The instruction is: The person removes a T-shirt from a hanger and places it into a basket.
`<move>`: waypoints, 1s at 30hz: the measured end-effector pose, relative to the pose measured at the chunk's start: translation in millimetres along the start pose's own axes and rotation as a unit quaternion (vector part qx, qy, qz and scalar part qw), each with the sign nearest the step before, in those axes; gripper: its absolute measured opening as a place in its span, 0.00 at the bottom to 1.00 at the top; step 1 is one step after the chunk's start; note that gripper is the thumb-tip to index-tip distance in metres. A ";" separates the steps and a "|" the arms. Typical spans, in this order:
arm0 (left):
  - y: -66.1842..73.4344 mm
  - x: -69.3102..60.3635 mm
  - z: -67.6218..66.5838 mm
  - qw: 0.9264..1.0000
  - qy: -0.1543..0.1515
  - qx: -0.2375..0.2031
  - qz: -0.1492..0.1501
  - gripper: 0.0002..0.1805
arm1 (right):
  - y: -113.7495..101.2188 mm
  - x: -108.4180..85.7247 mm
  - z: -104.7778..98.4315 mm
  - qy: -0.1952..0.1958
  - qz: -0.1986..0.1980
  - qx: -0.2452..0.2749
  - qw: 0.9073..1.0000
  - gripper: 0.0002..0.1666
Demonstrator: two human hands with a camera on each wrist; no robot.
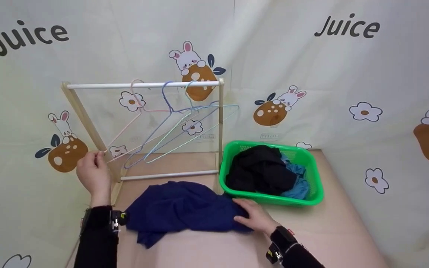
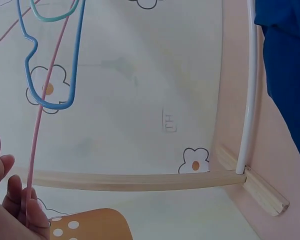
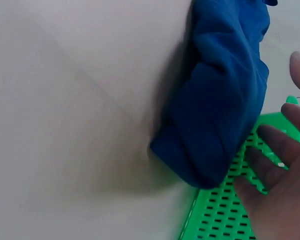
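My left hand [image 1: 94, 173] pinches the lower left end of a pink hanger [image 2: 36, 135] hooked on a small rack [image 1: 106, 86]. In the left wrist view its fingers curl round the thin pink rod. A blue hanger [image 1: 166, 99] and a pale green hanger [image 1: 168, 136] hang beside it on the same bar. A crumpled navy cloth garment [image 1: 181, 208] lies in front of the rack. At the garment's right end is my right hand [image 1: 256, 216], its fingers loosely spread. The right wrist view shows nothing gripped by this hand [image 3: 280, 175].
A green basket [image 1: 317, 186] stands right of the rack, holding black cloth [image 1: 261, 169] and teal cloth [image 1: 297, 182]. The rack's lower white bar [image 1: 169, 175] runs just behind the navy garment. A printed curtain [image 1: 274, 56] closes off the back and sides of the table [image 1: 218, 249].
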State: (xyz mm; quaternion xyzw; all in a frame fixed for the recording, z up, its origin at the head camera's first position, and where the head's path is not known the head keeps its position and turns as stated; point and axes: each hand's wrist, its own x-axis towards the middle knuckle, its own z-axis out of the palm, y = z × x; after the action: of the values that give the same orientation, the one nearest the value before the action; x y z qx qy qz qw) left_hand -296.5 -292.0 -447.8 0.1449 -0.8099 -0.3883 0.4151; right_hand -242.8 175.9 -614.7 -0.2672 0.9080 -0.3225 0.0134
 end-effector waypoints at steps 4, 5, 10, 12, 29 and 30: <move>-2.5 -2.8 1.7 1.000 -0.011 0.001 0.006 0.10 | -1.1 4.0 7.5 -0.021 0.017 -0.006 1.000 0.38; -2.7 -3.8 2.2 1.000 -0.012 0.000 0.007 0.10 | -1.0 4.3 9.3 -0.028 0.024 -0.008 0.999 0.39; -6.3 -7.5 4.9 1.000 -0.024 0.000 -0.005 0.11 | -0.3 6.5 18.5 -0.052 0.040 -0.025 0.998 0.45; -10.5 -10.1 6.3 0.999 -0.034 -0.001 -0.020 0.14 | 0.3 7.7 22.7 -0.061 0.043 -0.036 0.997 0.48; -43.6 -66.3 21.9 0.967 -0.220 0.069 -0.106 0.46 | -11.8 14.9 26.5 0.047 0.038 -0.004 0.998 0.16; -44.1 -69.6 22.1 0.964 -0.234 0.077 -0.100 0.45 | -14.1 16.2 23.9 0.054 0.047 0.034 0.997 0.14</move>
State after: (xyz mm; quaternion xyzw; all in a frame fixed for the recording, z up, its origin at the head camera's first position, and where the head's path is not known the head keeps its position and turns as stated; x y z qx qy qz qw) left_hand -275.0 -270.9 -527.6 0.1616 -0.8935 -0.3870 0.1604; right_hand -245.3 145.0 -622.9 -0.2057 0.9073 -0.3665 -0.0112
